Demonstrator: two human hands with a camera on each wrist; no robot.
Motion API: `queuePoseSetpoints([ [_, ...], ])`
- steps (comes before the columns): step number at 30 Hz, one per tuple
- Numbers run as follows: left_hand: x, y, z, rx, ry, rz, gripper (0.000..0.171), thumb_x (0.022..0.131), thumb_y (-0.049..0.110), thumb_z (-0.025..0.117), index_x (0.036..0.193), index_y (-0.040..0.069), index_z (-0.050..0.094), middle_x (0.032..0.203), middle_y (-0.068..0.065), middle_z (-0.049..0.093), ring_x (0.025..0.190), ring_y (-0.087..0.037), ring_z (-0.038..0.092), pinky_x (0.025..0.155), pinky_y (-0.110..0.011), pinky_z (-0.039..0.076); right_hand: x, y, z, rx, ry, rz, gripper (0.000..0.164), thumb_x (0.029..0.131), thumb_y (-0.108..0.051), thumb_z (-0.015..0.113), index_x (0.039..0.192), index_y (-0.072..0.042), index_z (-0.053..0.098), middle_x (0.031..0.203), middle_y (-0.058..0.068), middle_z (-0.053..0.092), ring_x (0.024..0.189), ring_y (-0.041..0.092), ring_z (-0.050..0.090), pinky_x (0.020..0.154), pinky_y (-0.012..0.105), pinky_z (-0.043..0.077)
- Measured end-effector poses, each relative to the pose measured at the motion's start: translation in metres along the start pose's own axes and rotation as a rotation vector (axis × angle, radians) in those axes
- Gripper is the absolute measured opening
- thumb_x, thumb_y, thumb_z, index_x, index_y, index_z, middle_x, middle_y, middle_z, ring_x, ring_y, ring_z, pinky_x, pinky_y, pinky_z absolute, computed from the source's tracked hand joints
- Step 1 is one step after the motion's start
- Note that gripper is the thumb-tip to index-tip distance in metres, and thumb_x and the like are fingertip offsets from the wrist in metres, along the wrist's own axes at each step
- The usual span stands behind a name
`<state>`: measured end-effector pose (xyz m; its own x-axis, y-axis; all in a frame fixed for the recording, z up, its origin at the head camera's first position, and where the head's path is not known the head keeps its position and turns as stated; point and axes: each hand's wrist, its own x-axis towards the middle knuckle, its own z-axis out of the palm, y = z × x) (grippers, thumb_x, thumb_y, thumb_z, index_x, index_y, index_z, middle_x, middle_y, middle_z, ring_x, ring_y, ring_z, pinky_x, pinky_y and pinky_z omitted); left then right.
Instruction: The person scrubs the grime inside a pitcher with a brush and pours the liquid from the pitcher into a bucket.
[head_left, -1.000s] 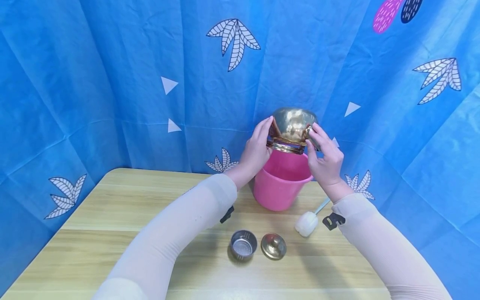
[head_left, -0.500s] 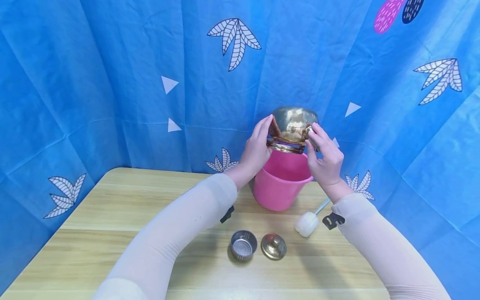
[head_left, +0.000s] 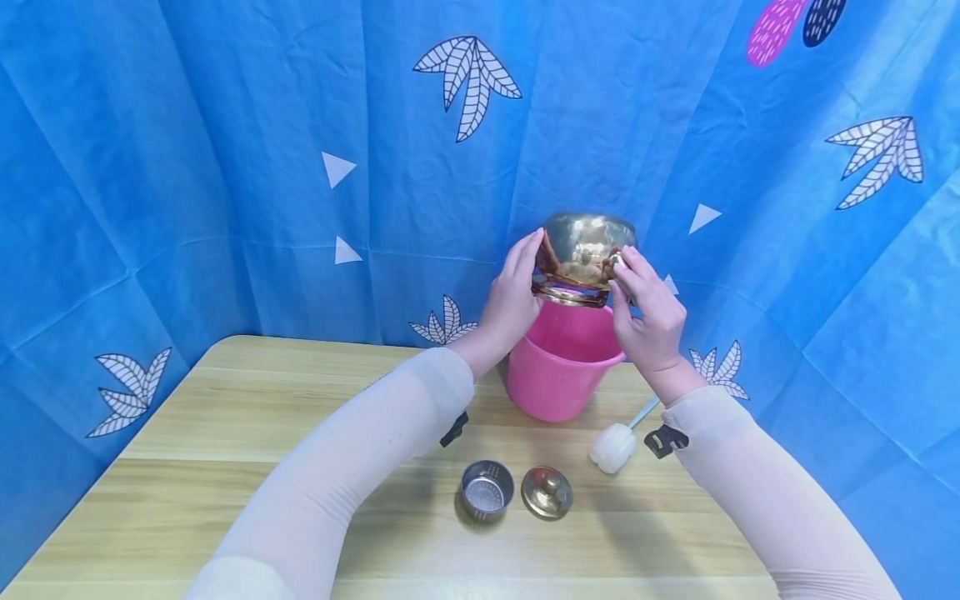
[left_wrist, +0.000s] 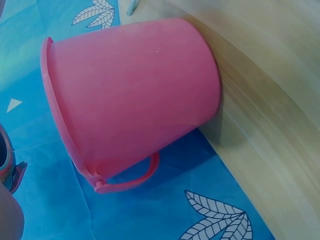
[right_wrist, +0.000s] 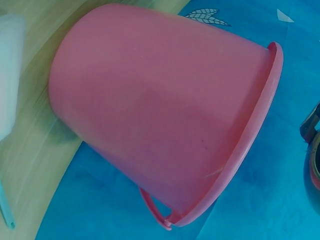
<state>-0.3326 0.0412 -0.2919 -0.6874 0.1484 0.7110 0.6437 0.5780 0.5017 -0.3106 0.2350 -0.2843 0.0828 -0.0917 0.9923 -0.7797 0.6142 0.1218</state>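
A shiny gold metal teapot (head_left: 588, 242) is held tipped over above the pink bucket (head_left: 555, 383), its base turned upward and its mouth side down. My left hand (head_left: 512, 283) grips its left side, fingers laid along the wall. On the right, my right hand (head_left: 651, 312) holds it with fingers and thumb bent around a projecting part. Both wrist views show mainly the bucket's outer wall (left_wrist: 130, 95), with only a sliver of the teapot (right_wrist: 314, 170) at the edge. The teapot's inside is hidden from the head view.
On the wooden table (head_left: 262, 417), a perforated steel strainer basket (head_left: 487, 492) stands beside a gold lid (head_left: 547, 492). A brush with a white sponge head (head_left: 613, 448) lies right of the bucket. A blue patterned curtain (head_left: 285, 167) hangs behind the table.
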Motion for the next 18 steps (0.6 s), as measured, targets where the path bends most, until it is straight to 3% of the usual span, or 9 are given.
queuePoseSetpoints([
  [11,-0.002,0.001,-0.001,-0.019,-0.007,-0.011,0.099,0.079,-0.018,0.069,0.160,0.017,0.024,0.160,-0.007,0.031,0.096,-0.027,0.065,0.078,-0.026,0.058,0.008,-0.016,-0.001,-0.005,0.022,-0.022,0.032,0.068,0.022,0.075,0.098,0.010,0.072,0.112,0.024,0.071,0.109,0.037,0.068,0.098,0.038,0.054],
  [18,-0.003,0.000,-0.001,-0.009,0.008,0.009,0.098,0.078,-0.018,0.068,0.159,0.015,0.024,0.159,-0.006,0.031,0.091,-0.026,0.064,0.075,-0.026,0.057,0.005,-0.010,0.000,-0.014,0.022,-0.049,0.033,0.069,0.021,0.075,0.099,0.008,0.073,0.113,0.023,0.071,0.109,0.037,0.068,0.097,0.039,0.054],
])
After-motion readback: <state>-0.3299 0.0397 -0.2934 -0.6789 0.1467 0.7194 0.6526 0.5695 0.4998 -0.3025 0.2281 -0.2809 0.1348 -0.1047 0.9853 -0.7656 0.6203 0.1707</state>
